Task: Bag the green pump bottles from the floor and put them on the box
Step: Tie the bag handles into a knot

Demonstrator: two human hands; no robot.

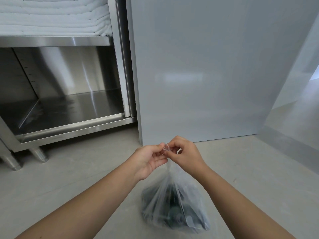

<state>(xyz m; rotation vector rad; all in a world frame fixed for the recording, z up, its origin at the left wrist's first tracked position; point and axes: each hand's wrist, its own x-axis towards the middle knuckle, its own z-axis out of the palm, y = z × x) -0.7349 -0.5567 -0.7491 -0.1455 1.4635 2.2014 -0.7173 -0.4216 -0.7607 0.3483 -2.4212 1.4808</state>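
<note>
Fingertips (162, 146) of our left hand (149, 159) and right hand (185, 153) pinch the gathered neck of the clear plastic bag (174, 202), which hangs over the grey floor (69, 178) with the dark green pump bottles (174, 216) bunched inside, near the steel cabinet (72, 125)

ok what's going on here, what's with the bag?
A person is closing up a clear plastic bag of dark green bottles. Both hands meet at the gathered top of the bag: the left hand and right hand pinch the plastic between fingertips, apparently tying or twisting it. The bag hangs below them, low over the floor; contact is unclear. No box is in view. A steel cabinet stands open to the left.
</note>
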